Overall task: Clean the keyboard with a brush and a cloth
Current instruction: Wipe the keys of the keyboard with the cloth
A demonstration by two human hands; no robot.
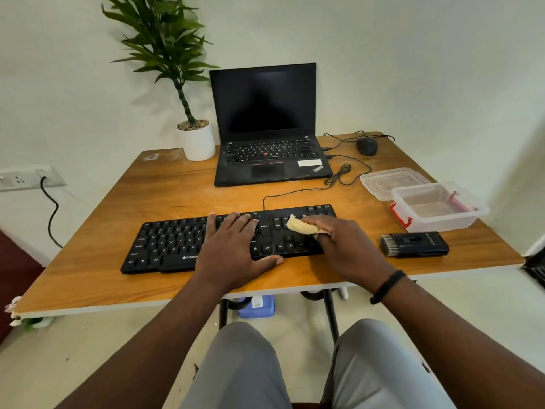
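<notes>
Two hands over the black keyboard (177,240) on the wooden table (88,261), seen from the head camera. Left hand (233,249) spread flat on the middle keys, fingers straight and a little apart, thumb stretched along the near edge, gripping nothing. Right hand (342,240) on the right end of the keyboard, fingers curled round a crumpled yellow cloth (300,225); cloth bunched at the fingertips, sticking out to the left and far side, pressed on the keys near the number pad. Right wrist bent slightly inward, black band (386,286) round it. Both forearms reaching in from the near edge, converging toward the keyboard.

Black brush (414,245) lying flat just right of the keyboard, bristles to the left, touched by neither hand. Beyond it, clear box (439,209) with red clasps and its lid (393,181) behind. Far side: open laptop (265,125), mouse (367,146), potted plant (188,113).
</notes>
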